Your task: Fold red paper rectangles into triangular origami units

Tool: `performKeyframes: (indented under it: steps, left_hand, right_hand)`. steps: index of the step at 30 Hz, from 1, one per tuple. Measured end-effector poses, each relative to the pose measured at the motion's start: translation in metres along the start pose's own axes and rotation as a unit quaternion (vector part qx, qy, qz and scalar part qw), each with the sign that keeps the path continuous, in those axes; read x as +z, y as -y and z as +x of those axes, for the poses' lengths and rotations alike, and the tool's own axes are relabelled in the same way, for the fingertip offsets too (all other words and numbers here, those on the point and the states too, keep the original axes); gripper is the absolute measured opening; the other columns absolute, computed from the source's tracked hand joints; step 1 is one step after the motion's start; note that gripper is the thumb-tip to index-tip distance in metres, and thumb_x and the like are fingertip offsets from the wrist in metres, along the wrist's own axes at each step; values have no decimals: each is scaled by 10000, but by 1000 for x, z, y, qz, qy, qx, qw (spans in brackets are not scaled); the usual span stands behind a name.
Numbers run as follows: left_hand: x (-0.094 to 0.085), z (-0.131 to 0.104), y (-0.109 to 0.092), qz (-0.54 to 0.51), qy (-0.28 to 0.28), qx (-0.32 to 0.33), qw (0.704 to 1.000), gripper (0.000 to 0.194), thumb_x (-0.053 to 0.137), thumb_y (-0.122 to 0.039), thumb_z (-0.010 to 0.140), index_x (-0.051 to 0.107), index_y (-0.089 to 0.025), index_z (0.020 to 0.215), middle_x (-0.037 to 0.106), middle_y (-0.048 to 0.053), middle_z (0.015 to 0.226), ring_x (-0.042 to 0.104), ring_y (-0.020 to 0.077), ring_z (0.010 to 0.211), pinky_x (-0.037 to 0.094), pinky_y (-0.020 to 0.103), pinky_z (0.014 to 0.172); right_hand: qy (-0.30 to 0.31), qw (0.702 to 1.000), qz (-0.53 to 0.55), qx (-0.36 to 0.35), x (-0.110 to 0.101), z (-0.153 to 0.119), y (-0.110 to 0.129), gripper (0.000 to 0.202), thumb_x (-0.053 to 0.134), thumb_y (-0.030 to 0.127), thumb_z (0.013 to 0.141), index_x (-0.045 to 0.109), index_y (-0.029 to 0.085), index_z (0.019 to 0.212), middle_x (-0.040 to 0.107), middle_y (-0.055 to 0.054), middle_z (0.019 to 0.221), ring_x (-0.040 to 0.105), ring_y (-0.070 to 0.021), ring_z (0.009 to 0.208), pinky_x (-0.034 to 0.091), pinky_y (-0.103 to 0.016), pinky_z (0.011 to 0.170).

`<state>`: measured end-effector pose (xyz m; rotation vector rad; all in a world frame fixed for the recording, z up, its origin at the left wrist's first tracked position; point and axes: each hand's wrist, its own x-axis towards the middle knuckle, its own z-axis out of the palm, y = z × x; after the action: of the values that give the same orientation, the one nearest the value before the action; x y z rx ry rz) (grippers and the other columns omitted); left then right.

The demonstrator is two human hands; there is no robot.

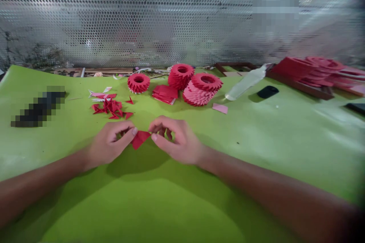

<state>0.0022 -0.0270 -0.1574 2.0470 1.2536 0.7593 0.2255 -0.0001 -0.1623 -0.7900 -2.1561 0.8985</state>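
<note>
Between my hands is a small piece of folded red paper, held just above the green tabletop. My left hand pinches its left side between thumb and fingers. At its right corner, the thumb and forefinger of my right hand are closed on the tip. A loose pile of folded red paper pieces lies just beyond my left hand. Past my right hand stand ring-shaped stacks of folded paper: a small red one, a taller red one and a pink-and-red one.
A stack of red paper lies by the rings, with a pink slip nearer. To the right are a clear glue bottle, a black oval object and a brown tray of red paper. A perforated metal screen rises behind.
</note>
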Motion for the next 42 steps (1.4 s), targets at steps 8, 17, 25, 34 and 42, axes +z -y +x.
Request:
performKeyframes:
  steps: [8,17,25,34,42]
  left_hand:
    - [1,0,-5,8,-5,1,1000,375,441,-378,964,613,-166,707,575,1,584,484,121,479,324,206,430]
    - [-1,0,-2,48,33,-28,998,426,441,-436,994,677,-171,759,645,16,657,530,135,534,330,228,469]
    - [0,0,-2,69,33,-24,997,383,458,-398,981,669,-168,761,633,17,649,510,135,528,309,230,459]
    - [0,1,-3,23,32,-13,999,355,473,-369,955,689,-154,772,660,26,647,527,131,529,342,223,479]
    - [3,1,-3,73,45,4,996,370,456,-372,972,657,-154,751,631,16,630,502,127,518,308,221,465]
  right_hand:
    - [93,949,185,237,0,7,5,414,681,559,858,732,156,934,716,-17,743,555,-82,557,394,-199,482]
    - [106,948,154,259,-4,8,10,361,701,501,865,690,141,886,709,0,705,443,-48,455,296,-174,377]
    - [116,945,158,263,-6,9,9,355,721,490,849,678,139,874,701,-3,692,485,-62,486,334,-173,390]
    - [65,968,130,204,0,8,3,351,637,511,905,639,165,963,643,9,751,526,-98,592,384,-221,516]
    - [100,978,82,163,4,5,3,368,567,520,954,675,170,910,575,32,690,412,-75,510,274,-207,446]
